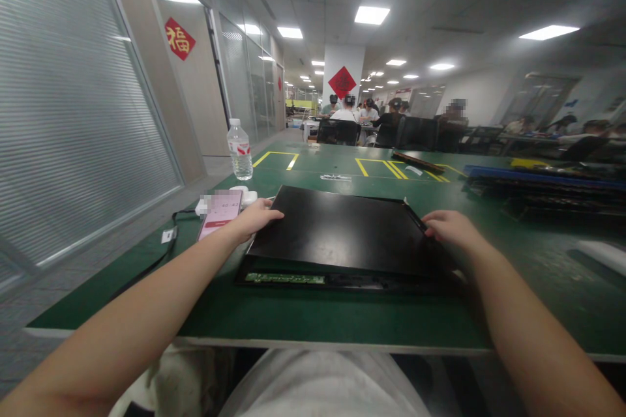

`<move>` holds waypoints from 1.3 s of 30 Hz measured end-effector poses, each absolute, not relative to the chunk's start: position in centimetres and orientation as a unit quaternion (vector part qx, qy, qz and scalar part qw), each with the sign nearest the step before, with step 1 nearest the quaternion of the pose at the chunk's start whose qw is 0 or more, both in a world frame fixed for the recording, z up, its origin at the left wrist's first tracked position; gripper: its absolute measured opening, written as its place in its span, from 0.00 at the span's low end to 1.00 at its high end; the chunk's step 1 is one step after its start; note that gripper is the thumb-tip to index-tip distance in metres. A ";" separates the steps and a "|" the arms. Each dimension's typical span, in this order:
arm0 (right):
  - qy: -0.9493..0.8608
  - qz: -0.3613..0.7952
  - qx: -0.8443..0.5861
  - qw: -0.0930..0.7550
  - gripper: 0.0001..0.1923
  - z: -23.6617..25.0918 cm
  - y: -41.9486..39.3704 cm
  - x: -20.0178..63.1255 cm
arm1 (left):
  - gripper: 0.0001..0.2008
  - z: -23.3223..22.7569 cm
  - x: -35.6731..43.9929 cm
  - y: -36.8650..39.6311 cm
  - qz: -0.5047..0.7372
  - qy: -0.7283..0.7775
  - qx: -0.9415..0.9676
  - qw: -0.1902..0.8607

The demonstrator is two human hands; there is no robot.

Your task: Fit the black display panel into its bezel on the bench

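A flat black screen panel [337, 228] lies over a dark frame or backing on the green table in front of me. Below its near edge, a strip of green circuit board [285, 278] shows. My left hand [254, 218] grips the panel's left edge, thumb on top and fingers partly hidden beneath. At the opposite side, my right hand [450, 228] is closed on the right edge, where a thin black rim [415, 215] sticks out past the panel. Whether those fingertips also hold the rim is unclear.
Left of the panel are a phone [222, 212], a white case [249, 197], a black cable [171, 247] and a water bottle [239, 151]. Stacked dark panels [538, 192] lie at right, a white bar [604, 255] nearer. A dark strip [418, 161] lies behind. People sit farther off.
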State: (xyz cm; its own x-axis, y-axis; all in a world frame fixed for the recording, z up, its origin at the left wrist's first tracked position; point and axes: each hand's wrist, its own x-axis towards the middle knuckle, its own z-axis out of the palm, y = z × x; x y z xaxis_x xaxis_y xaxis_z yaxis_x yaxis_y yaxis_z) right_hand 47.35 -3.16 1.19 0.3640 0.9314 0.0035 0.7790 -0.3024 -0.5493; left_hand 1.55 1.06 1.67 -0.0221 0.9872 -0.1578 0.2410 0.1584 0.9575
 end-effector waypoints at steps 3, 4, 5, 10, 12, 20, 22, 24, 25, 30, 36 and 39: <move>-0.543 0.157 -0.790 0.236 0.16 1.0 -3.1 47.4 | 0.27 1.5 1.5 1.2 0.395 0.590 0.514 0.481; -0.542 0.158 -0.790 0.237 0.16 1.0 -3.0 47.4 | 0.26 1.5 1.5 1.2 0.394 0.587 0.517 0.483; -0.540 0.161 -0.791 0.239 0.16 1.0 -3.0 47.5 | 0.25 1.5 1.5 1.2 0.394 0.583 0.519 0.485; -0.541 0.163 -0.789 0.240 0.16 1.0 -3.1 47.5 | 0.25 1.4 1.5 1.2 0.402 0.578 0.519 0.484; -0.541 0.164 -0.789 0.239 0.16 1.1 -3.1 47.5 | 0.23 1.4 1.5 1.2 0.398 0.571 0.523 0.492; -0.547 0.153 -0.789 0.235 0.16 1.1 -3.2 47.3 | 0.24 1.2 1.5 1.3 0.407 0.591 0.543 0.435; -0.548 0.147 -0.790 0.234 0.16 1.2 -3.2 47.3 | 0.23 1.1 1.5 1.3 0.400 0.592 0.551 0.431; -0.548 0.144 -0.792 0.229 0.16 1.2 -3.2 47.2 | 0.21 1.0 1.5 1.4 0.392 0.590 0.554 0.438; -0.547 0.144 -0.793 0.225 0.16 1.2 -3.2 47.3 | 0.20 0.9 1.5 1.4 0.389 0.587 0.555 0.442; -0.548 0.148 -0.792 0.225 0.16 1.0 -3.0 47.5 | 0.19 1.0 1.5 1.3 0.386 0.582 0.551 0.457; -0.546 0.148 -0.791 0.233 0.15 1.1 -3.1 47.4 | 0.22 1.3 1.4 1.2 0.390 0.574 0.539 0.477; -0.539 0.148 -0.796 0.233 0.15 1.2 -3.2 47.2 | 0.24 1.3 1.3 1.3 0.397 0.572 0.536 0.478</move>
